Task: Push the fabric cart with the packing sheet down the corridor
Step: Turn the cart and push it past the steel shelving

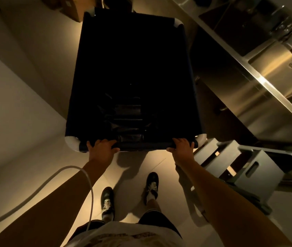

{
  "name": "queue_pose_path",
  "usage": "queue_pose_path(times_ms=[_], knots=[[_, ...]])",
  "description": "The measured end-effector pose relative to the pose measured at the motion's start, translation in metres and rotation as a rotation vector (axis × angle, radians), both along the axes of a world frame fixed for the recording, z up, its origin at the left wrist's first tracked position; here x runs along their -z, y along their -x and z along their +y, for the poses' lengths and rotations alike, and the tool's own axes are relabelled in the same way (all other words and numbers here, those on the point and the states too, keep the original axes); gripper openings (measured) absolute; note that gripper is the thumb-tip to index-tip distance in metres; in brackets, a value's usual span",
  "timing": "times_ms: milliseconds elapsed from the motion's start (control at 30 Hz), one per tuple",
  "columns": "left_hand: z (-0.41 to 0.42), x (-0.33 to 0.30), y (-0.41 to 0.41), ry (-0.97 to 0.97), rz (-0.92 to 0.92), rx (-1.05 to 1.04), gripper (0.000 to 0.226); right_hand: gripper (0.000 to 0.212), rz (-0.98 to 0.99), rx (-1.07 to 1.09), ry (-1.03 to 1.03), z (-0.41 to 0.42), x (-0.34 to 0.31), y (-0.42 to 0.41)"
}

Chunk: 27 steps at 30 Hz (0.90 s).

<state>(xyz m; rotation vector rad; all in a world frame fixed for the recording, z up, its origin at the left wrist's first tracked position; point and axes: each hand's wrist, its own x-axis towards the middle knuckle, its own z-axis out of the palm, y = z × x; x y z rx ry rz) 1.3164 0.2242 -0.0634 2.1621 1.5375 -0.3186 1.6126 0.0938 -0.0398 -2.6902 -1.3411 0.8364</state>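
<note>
A deep cart of dark fabric with white corner joints fills the middle of the view, seen from above. Down inside it, near my side, lies a dark crumpled packing sheet, hard to make out in the dim light. My left hand grips the cart's near top rail close to its left corner. My right hand grips the same rail close to the right corner. Both arms are stretched forward, and my feet stand on the floor just behind the cart.
A steel counter with sinks runs along the right, close to the cart's side. A grey step stool stands at my right. A pale wall is on the left, a cardboard box ahead left. A white cable hangs by my left arm.
</note>
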Motion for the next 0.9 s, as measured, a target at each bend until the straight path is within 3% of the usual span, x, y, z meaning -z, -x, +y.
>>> queue_pose_path(times_ms=[433, 900], knots=[[0.029, 0.0, -0.058, -0.068, 0.012, -0.231, 0.035, 0.05, -0.018, -0.222, -0.02, 0.08, 0.006, -0.076], [0.033, -0.002, -0.091, -0.086, 0.07, -0.332, 0.036, 0.054, -0.049, -0.382, 0.001, 0.137, 0.009, -0.116]])
